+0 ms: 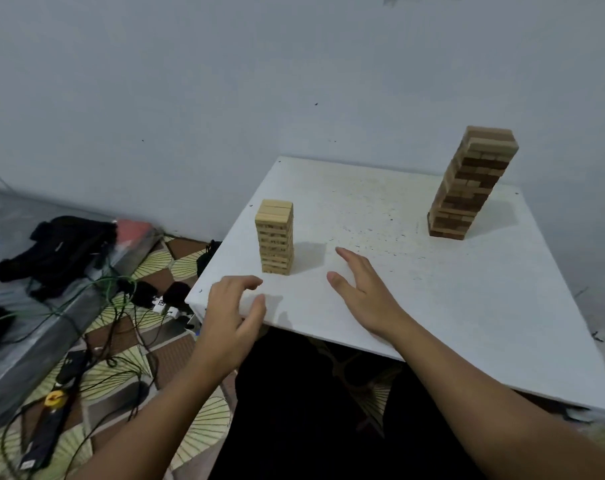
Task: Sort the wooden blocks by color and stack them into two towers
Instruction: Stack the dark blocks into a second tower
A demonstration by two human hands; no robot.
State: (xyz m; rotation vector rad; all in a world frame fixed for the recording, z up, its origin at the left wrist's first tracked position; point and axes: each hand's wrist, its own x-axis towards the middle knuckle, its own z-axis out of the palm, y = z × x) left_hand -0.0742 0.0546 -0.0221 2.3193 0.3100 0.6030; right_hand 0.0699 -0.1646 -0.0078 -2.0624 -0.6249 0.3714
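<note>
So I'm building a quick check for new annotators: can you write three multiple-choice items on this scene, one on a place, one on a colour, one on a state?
1. Where on the white table does the short tower stand?
A. near its left edge
B. at its far right corner
C. on the floor

2. What colours are in the tall tower?
A. light wood only
B. light and dark brown mixed
C. red and blue

3. What is the left hand doing?
A. pinching a block
B. gripping the tall tower
C. holding nothing, fingers loosely curved

Answers:
1 A, it stands by the left edge, just beyond the left hand.
2 B, dark and pale blocks alternate up its height.
3 C, no block lies between its fingers; the right hand is also open and empty.
</note>
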